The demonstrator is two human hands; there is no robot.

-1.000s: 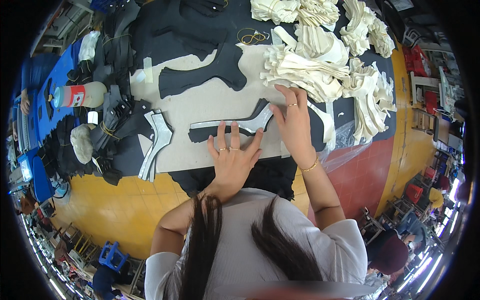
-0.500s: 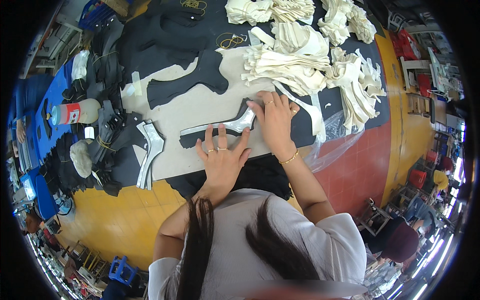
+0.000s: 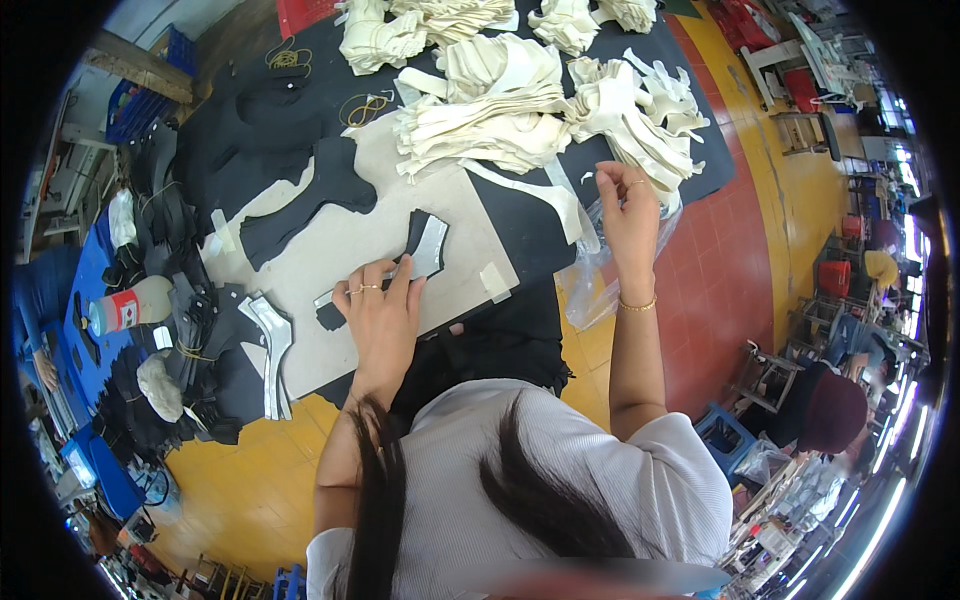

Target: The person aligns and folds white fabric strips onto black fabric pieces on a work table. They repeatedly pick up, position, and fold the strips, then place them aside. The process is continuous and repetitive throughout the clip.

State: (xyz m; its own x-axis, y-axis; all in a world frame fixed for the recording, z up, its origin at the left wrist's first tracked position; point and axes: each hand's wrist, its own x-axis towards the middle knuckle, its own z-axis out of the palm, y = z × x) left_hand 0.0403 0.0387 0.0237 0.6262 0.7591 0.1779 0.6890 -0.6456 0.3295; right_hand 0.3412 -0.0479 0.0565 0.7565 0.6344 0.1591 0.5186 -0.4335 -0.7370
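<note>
My left hand (image 3: 382, 318) lies with its fingers spread on a silvery curved template (image 3: 430, 246), which rests on a black fabric piece (image 3: 416, 226). The hand covers the middle of both. My right hand (image 3: 630, 225) is raised off to the right, in front of the cream fabric pieces (image 3: 635, 110). Its thumb and fingertips are drawn together; whether something is between them is hidden. A small white scrap (image 3: 587, 177) lies just left of those fingertips. Under the template is a pale grey board (image 3: 340, 235), with a larger black fabric piece (image 3: 330, 190) on it.
More silvery templates (image 3: 272, 350) lie at the board's left edge. Bundled black pieces (image 3: 190, 300) and a bottle with a red label (image 3: 130, 308) are further left. A single cream strip (image 3: 545, 200) and clear plastic (image 3: 590, 275) lie at the right. A yellow cord (image 3: 367, 108) is behind.
My right hand has left the template and moved right, its fingers drawing together. My left hand stays on the template. The whole view has shifted, with the table now further left.
</note>
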